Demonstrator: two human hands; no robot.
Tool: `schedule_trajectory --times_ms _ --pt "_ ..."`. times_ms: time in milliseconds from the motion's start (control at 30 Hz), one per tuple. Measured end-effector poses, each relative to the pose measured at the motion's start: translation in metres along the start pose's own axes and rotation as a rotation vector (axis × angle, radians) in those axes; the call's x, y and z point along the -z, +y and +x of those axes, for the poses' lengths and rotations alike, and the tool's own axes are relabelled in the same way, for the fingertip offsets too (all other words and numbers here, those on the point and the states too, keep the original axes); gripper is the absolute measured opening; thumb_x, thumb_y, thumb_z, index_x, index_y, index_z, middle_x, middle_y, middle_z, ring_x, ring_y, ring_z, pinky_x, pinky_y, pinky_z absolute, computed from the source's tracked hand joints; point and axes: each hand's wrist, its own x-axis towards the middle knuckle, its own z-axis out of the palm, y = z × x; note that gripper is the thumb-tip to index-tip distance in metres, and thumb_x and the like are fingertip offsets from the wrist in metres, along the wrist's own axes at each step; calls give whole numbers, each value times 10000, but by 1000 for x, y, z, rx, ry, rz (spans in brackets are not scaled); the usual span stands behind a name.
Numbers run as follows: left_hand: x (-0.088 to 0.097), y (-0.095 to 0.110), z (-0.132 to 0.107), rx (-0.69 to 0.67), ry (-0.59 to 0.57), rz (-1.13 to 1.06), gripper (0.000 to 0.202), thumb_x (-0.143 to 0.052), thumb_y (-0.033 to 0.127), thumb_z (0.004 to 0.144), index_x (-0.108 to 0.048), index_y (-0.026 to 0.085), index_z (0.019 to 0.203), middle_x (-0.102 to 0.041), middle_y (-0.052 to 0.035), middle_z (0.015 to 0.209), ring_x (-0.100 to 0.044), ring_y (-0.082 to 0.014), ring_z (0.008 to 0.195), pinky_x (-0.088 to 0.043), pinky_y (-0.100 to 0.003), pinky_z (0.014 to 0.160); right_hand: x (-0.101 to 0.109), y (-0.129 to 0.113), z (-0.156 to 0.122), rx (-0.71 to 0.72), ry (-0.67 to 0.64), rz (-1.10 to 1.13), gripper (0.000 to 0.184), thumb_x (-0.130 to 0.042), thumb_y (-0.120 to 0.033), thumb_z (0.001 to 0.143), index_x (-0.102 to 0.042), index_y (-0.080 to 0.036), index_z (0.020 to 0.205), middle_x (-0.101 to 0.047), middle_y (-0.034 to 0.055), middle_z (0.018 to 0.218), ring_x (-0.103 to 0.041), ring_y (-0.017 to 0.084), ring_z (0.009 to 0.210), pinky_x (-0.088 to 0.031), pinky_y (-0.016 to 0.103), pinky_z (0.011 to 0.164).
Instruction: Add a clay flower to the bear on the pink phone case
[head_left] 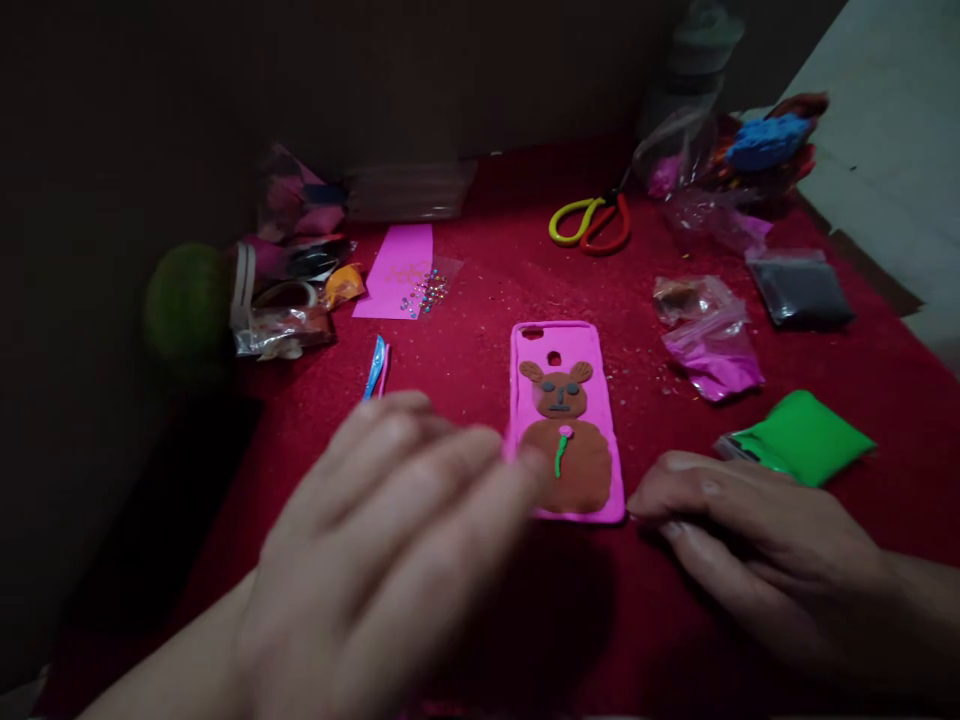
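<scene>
A pink phone case [606, 400] lies on the red cloth, with a brown clay bear [587, 470] on its back. The bear has dark grey eyes, nose and mouth, and a small pink clay flower with a green stem [561, 458] on its belly. My left hand [397, 530], slightly blurred, hovers over the case's lower left side with fingers closed together; a bit of pink shows at the fingertips, but I cannot tell whether it is held. Curled on the cloth, my right hand [750, 540] has its fingertips at the case's lower right corner. What they pinch, if anything, is hidden.
Beyond my left hand lie blue and pink tools [375, 368] and a pink card [397, 255] with rhinestones [426, 292]. Yellow-and-red scissors [592, 225] lie at the back. Green [806, 440], black [801, 288] and pink [712, 360] clay packets sit right; more packets [289, 330] sit left.
</scene>
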Motion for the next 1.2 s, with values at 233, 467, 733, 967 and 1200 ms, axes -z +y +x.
schedule_trajectory --times_ms 233,467,733,967,1200 --pt "-20 -19 67 -220 -49 643 306 -386 89 928 -535 97 1194 -626 -155 1041 -573 -272 913 -496 -427 815 7 -3 6 151 -50 64 228 -396 -18 835 -555 -168 902 -565 7 683 -538 114 591 -399 224 532" --pt "-35 -37 73 -139 -173 740 405 -327 40 906 -510 -34 1259 -613 -229 1081 -556 -302 938 -512 -439 836 11 -7 6 287 -22 12 281 -383 18 803 -544 -154 957 -593 23 700 -552 127 622 -420 239 563" --pt "-35 -44 75 -140 -204 694 462 -329 53 899 -471 7 1336 -607 -225 1174 -563 -311 1015 -505 -467 893 74 12 16 111 172 -205 229 -492 -64 841 -593 -208 987 -650 27 908 -632 156 835 -477 256 734" --pt "-30 -51 72 -153 -157 650 437 -325 50 900 -530 9 1284 -603 -219 1111 -589 -311 964 -520 -464 835 95 23 -19 21 -299 -452 431 -484 -156 880 -477 -250 1300 -516 57 1321 -443 238 1248 -408 411 1026" --pt "-33 -53 73 -183 -78 649 347 -426 175 937 -602 57 1212 -631 -188 1067 -607 -311 934 -521 -471 827 83 40 -39 -32 -249 -484 475 -432 -206 948 -359 -253 1416 -491 97 1314 -456 259 1191 -397 477 991"
